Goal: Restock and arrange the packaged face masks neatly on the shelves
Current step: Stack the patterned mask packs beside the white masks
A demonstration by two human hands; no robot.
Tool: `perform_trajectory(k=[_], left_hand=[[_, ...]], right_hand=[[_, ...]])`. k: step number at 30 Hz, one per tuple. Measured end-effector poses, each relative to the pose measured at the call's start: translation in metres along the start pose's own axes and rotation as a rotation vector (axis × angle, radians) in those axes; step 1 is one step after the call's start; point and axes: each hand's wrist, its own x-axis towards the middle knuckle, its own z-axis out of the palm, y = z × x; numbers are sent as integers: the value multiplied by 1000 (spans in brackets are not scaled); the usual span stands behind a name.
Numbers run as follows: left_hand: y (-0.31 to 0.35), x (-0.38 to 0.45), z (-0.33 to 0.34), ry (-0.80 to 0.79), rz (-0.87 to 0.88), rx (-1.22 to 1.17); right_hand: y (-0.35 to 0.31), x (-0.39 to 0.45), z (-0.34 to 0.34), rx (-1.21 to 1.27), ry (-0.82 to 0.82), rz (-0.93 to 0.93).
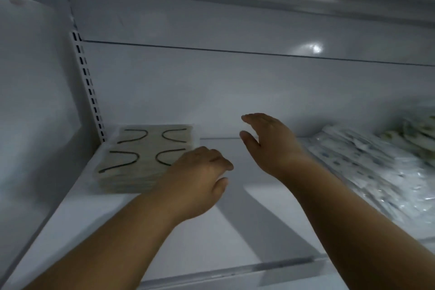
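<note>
Shelf (pixel 211 231) holds mask stacks (pixel 143 160); hands apparently empty.

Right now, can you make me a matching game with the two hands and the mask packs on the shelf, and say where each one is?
Things:
1. left hand
2. right hand
3. beige mask stack
4. white mask packs

Places:
A. piled along the right side of the shelf
B. back-left corner of the shelf
C. open, raised over the bare middle of the shelf
D. resting at the right edge of the beige stack

Pairs: 1-D, 2-C, 3-B, 4-A
</note>
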Motion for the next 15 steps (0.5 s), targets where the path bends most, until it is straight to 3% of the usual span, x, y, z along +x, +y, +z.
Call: perform_trajectory(k=[8, 15], left_hand=[[87, 69, 54, -142, 47, -72], [176, 128, 100, -174, -76, -225]], right_hand=[[104, -52, -43, -26, 151, 79], [227, -84, -73, -47, 153, 120]])
